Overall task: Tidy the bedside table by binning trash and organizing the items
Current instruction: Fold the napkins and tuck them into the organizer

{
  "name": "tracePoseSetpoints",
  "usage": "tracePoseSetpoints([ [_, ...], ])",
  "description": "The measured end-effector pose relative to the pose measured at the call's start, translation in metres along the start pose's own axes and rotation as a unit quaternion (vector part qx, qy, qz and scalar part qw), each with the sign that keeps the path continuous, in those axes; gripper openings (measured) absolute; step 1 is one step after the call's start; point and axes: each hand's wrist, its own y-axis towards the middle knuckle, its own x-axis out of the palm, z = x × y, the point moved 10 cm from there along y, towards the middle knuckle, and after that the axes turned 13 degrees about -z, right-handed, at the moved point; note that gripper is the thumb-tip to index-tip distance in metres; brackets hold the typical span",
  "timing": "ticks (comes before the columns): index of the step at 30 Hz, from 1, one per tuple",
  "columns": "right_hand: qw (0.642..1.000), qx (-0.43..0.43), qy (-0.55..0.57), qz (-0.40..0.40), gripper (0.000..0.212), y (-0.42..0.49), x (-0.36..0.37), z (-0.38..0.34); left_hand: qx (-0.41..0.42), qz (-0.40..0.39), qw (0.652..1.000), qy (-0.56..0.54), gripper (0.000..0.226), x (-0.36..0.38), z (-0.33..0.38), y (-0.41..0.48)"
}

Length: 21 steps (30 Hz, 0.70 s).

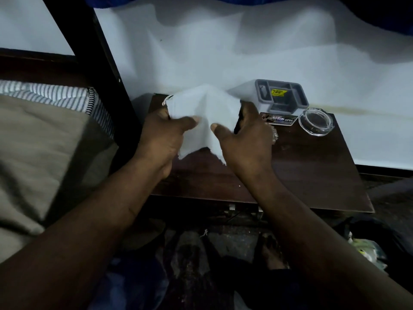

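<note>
A white cloth [204, 113] with frayed edges hangs above the dark wooden bedside table [312, 171]. My left hand [163, 139] grips its left side and my right hand [243, 139] grips its right side, thumbs pressed on the front. A grey plastic organizer [279, 97] with a yellow sticker stands at the back of the table. In front of the organizer lies a small card or sticker [280, 119] reading OPEL. A clear glass ashtray [316, 121] sits to the right of it. Something crumpled and shiny [274, 136] peeks out behind my right hand.
A bed with a beige cover [44, 153] and striped pillow [55, 95] lies to the left, with a dark bed post [105, 63] beside the table. A white wall rises behind. A dark bag with pale contents [366, 249] sits on the floor at lower right.
</note>
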Motion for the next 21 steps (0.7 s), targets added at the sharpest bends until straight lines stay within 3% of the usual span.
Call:
tracePoseSetpoints([
  [3, 0.998, 0.022, -0.041, -0.045, 0.035, 0.001, 0.015, 0.009, -0.062, -0.010, 0.997, 0.036, 0.023, 0.003, -0.023, -0.004],
  [5, 0.997, 0.030, -0.049, -0.053, 0.039, 0.001, 0.020, 0.012, -0.059, 0.000, 0.996, 0.065, 0.021, 0.002, -0.023, -0.006],
  [9, 0.997, 0.012, -0.068, -0.032, 0.035, 0.001, 0.019, 0.007, -0.034, 0.042, 0.992, 0.110, 0.010, -0.002, -0.005, -0.009],
  [12, 0.997, -0.020, -0.069, 0.028, 0.030, 0.001, 0.004, -0.005, 0.035, 0.075, 0.985, 0.151, 0.027, -0.004, 0.016, -0.011],
  [14, 0.996, -0.038, -0.064, 0.053, 0.032, 0.001, -0.005, -0.012, 0.067, 0.065, 0.983, 0.155, 0.024, -0.002, 0.026, -0.010],
  [18, 0.997, -0.011, -0.078, -0.009, 0.027, 0.008, 0.010, 0.003, -0.039, -0.008, 0.979, 0.198, 0.025, 0.004, -0.005, 0.001],
  [21, 0.994, 0.014, -0.097, -0.050, 0.030, 0.009, 0.022, 0.014, -0.074, 0.012, 0.982, 0.171, 0.017, -0.003, -0.017, -0.006],
])
